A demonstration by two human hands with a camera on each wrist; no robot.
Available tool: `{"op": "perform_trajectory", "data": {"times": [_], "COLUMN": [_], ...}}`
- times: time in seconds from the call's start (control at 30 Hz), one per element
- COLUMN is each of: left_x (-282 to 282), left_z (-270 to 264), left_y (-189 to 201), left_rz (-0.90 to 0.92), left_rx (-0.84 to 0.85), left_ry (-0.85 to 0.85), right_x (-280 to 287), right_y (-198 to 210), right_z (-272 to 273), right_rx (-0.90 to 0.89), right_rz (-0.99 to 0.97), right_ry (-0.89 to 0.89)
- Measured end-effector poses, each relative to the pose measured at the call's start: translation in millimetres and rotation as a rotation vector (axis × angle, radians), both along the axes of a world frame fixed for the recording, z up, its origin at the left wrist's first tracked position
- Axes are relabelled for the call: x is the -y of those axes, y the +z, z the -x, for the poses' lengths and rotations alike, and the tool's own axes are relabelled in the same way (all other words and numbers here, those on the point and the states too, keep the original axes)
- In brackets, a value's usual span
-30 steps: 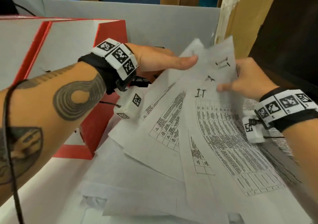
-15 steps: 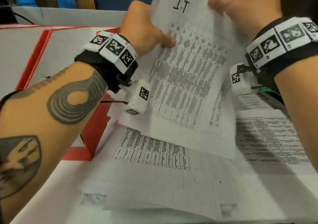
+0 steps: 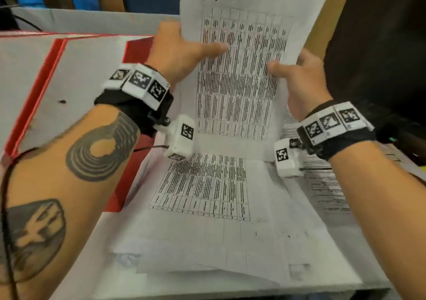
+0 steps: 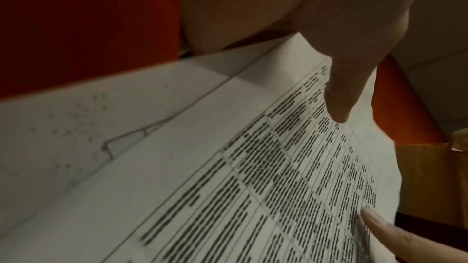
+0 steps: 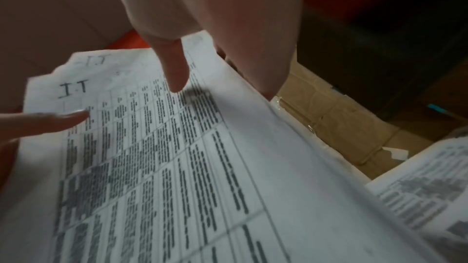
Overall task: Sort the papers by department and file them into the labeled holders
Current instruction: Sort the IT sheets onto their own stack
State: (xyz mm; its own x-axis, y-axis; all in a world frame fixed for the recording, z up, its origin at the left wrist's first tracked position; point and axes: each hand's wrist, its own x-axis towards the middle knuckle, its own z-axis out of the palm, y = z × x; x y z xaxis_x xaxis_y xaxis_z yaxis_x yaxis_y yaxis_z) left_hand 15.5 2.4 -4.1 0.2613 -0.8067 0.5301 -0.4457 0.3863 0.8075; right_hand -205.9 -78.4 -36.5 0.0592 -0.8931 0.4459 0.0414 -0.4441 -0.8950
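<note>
A stack of printed sheets marked "I.T" (image 3: 239,73) stands upright above the table, held between both hands. My left hand (image 3: 182,50) grips its left edge, thumb on the front. My right hand (image 3: 302,73) grips the right edge, thumb on the print. In the left wrist view my thumb (image 4: 341,91) presses the I.T sheets (image 4: 253,177). In the right wrist view my thumb (image 5: 174,69) lies on the I.T sheets (image 5: 177,157), with a second "I.T" page behind. More printed papers (image 3: 202,198) lie flat on the table.
A red and white holder (image 3: 69,73) stands at the left, close to my left wrist. Another pile of printed pages (image 3: 322,184) lies at the right. A brown cardboard surface (image 5: 341,127) and a dark object (image 3: 378,57) are at the right.
The I.T sheets were gathered from a fanned spread on the table and lifted upright. Both hands have slid down to grip the stack's side edges.
</note>
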Motion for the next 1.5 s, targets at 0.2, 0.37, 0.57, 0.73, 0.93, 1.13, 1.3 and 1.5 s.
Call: {"op": "perform_trajectory", "data": {"times": [0.2, 0.37, 0.57, 0.73, 0.93, 1.13, 1.3, 1.5], "left_x": [-1.9, -8.5, -3.5, -20.9, -8.0, -7.8, -2.2, 0.9], "left_z": [1.5, -0.1, -6.0, 17.2, 0.5, 5.4, 7.0, 7.1], "left_y": [-8.4, 11.2, -14.9, 7.2, -37.8, -33.8, -57.8, -48.9], "left_rz": [0.032, 0.047, -0.065, 0.04, 0.037, 0.169, 0.129, 0.128], "left_rx": [-0.137, -0.177, -0.204, -0.124, -0.302, -0.359, -0.395, -0.349], "left_ry": [0.09, 0.074, 0.025, 0.055, 0.058, 0.087, 0.115, 0.151], "right_x": [-13.9, -17.7, -17.2, -19.2, -12.1, -12.9, -14.9, -11.4], "right_y": [5.9, 21.0, -6.1, 19.5, -8.3, 0.1, -11.1, -8.5], "right_z": [-0.5, 2.4, -6.0, -17.6, -16.5, -17.5, -22.5, -24.6], "right_rx": [0.021, 0.059, -0.039, 0.029, -0.037, 0.066, -0.032, 0.035], "right_rz": [0.013, 0.064, 0.03, 0.091, -0.069, -0.033, -0.038, 0.006], "right_ry": [0.015, 0.101, 0.108, 0.053, 0.028, 0.014, 0.023, -0.026]}}
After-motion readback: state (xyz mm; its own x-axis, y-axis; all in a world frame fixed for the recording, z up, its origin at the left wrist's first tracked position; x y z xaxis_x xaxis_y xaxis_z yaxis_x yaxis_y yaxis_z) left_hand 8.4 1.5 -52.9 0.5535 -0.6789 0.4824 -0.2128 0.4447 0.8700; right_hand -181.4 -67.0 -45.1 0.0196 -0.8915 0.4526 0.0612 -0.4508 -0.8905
